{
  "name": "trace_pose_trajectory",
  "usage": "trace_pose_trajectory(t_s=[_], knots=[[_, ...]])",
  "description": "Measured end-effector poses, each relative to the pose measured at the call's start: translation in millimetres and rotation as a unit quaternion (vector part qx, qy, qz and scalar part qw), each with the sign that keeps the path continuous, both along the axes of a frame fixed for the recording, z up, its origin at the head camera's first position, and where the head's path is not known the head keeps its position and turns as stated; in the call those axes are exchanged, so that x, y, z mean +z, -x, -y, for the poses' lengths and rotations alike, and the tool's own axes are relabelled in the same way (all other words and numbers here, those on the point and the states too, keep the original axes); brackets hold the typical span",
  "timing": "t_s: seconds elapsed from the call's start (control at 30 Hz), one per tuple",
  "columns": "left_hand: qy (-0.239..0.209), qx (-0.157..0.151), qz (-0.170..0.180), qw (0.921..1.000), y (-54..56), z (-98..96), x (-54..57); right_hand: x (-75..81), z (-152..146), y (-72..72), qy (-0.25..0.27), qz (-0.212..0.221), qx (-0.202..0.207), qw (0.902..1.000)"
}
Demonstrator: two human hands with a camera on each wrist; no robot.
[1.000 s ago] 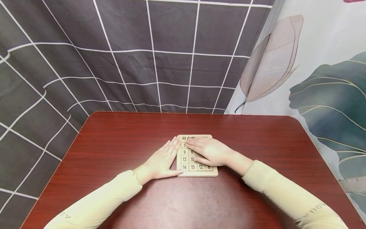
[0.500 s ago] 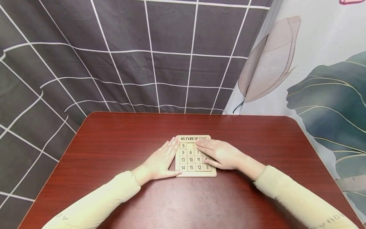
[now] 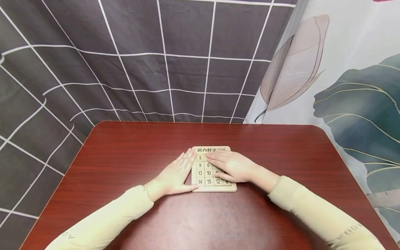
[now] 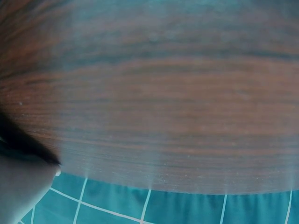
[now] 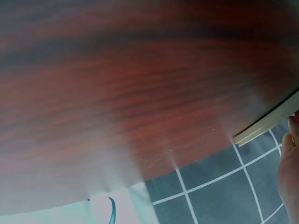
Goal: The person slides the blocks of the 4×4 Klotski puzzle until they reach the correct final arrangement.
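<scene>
A pale wooden number slide puzzle lies flat on the table, with number tiles and dark lettering along its top. My left hand rests against its left side, fingers straight along the edge and thumb at the lower left corner. Across the right part of the puzzle lies my right hand, its straight fingertips touching the top row just right of tile 5. Its fingers and palm hide several tiles at the upper right. In the right wrist view the puzzle's side edge shows beside my fingers.
The red-brown wooden table carries the puzzle near its middle. Behind and to the left hangs a dark curtain with white grid lines. A white curtain with a leaf print hangs at the right.
My right hand shifts right, baring a gap in the top row's second place, then comes back left over it. The left hand stays put.
</scene>
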State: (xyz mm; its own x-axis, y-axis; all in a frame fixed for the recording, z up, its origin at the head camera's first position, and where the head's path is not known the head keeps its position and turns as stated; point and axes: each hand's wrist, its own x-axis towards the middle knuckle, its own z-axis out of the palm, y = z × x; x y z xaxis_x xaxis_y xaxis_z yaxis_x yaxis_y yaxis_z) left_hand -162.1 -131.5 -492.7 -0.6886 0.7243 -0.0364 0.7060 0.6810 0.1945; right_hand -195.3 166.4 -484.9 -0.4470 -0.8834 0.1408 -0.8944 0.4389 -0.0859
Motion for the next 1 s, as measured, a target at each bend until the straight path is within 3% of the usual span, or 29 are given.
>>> trace_pose_trajectory(t_s=[0.2, 0.67, 1.0], knots=[[0.000, 0.000, 0.004, 1.0000, -0.2, -2.7, 1.5, 5.7, -6.7, -2.9, -0.005, 0.019, -0.021, 0.9996], [0.002, -0.005, -0.003, 1.0000, 0.4, -3.7, -1.3, 1.0, -54.3, -13.1, 0.015, 0.002, -0.047, 0.9988], [0.014, 0.008, 0.005, 0.9999, 2.3, -1.7, -7.0, -3.2, -44.4, -6.6, 0.022, -0.006, -0.032, 0.9992]])
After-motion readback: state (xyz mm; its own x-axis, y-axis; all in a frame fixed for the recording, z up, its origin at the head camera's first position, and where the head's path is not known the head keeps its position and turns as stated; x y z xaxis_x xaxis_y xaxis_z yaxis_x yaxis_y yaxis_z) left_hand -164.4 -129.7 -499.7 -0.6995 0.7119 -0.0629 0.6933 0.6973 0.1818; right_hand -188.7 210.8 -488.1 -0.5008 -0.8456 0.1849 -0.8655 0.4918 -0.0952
